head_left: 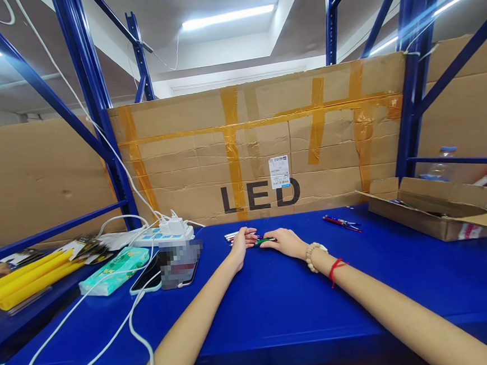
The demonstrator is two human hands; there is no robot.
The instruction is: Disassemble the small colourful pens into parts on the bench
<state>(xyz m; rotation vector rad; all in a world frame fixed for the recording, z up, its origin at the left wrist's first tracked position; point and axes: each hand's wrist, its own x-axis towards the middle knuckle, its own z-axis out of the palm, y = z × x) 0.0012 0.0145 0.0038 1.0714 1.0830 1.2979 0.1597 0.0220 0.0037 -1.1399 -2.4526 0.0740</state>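
Several pens (230,237) well left of the open box (423,214)
Left hand (242,242), fingers extended, rests beside them; right hand (288,243) touches a green pen (265,241); whether either grips, I cannot tell.

Blue tabletop (279,309), as I view it remotely, bearing: open cardboard box (424,224), right; red and blue pens (341,222) beside it; green pen (265,241), centre; white power strip (163,235), green packet (114,271), phone (146,273), left.

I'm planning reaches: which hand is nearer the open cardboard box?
Right. The right hand is left of the box, with pens between; the left hand is farther left.
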